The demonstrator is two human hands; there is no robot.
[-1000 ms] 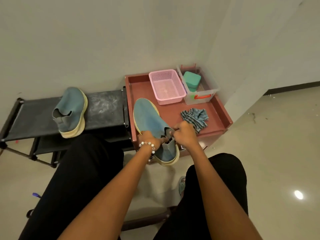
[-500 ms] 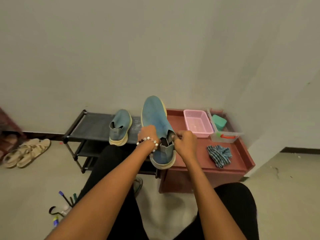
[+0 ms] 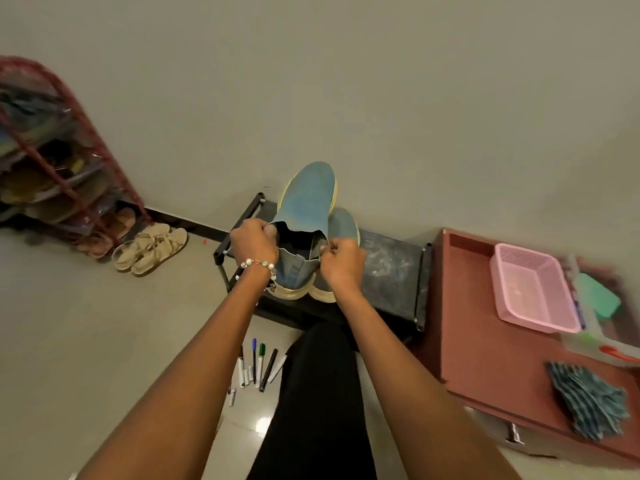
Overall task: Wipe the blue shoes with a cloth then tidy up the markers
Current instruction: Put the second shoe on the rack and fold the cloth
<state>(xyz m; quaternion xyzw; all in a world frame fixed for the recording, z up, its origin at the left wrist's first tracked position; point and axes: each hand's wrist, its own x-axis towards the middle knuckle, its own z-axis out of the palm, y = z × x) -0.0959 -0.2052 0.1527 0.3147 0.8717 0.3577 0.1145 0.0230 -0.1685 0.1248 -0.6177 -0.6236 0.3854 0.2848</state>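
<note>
Both hands holding one blue shoe up over the black rack.

From the head view: the left hand point(image 3: 254, 244) is gripping one side of the blue shoe's point(image 3: 306, 209) collar and the right hand point(image 3: 341, 259) is pinching the other, so each grip is closed on it, toe pointing up. The second blue shoe point(image 3: 343, 226) is sitting on the black shoe rack point(image 3: 391, 268) just behind. The striped cloth point(image 3: 585, 400) is lying on the reddish worktop point(image 3: 478, 344), and the markers point(image 3: 258, 367) are lying scattered on the floor.
</note>
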